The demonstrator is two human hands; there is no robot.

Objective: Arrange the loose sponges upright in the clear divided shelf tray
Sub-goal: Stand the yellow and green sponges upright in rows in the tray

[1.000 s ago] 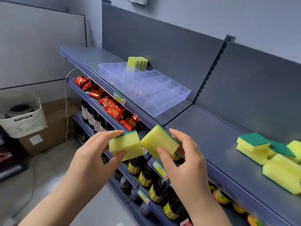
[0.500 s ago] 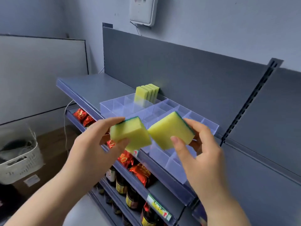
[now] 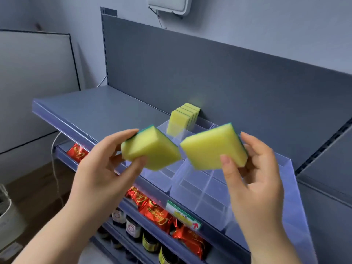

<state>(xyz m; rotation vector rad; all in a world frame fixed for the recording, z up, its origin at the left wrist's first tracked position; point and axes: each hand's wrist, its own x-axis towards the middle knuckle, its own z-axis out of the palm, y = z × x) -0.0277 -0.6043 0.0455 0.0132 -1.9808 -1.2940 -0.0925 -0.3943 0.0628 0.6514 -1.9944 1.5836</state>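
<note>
My left hand (image 3: 99, 168) grips a yellow sponge with a green scouring back (image 3: 150, 149), and my right hand (image 3: 255, 174) grips a second such sponge (image 3: 213, 147). Both sponges hang tilted above the clear divided tray (image 3: 202, 189), which lies on the grey top shelf. Several yellow sponges (image 3: 182, 119) stand upright in the tray's far-left compartment, against the back panel. My hands hide the middle of the tray.
The grey shelf (image 3: 99, 109) stretches left of the tray, with a dark back panel (image 3: 209, 73) behind it. Red snack packets (image 3: 160, 214) and dark bottles (image 3: 133, 227) fill the lower shelves. A white box (image 3: 169, 4) is mounted on the wall above.
The view has swung left and closer to the tray; the pile of loose sponges at the right has left view. Both hands have carried their sponges up over the tray.
</note>
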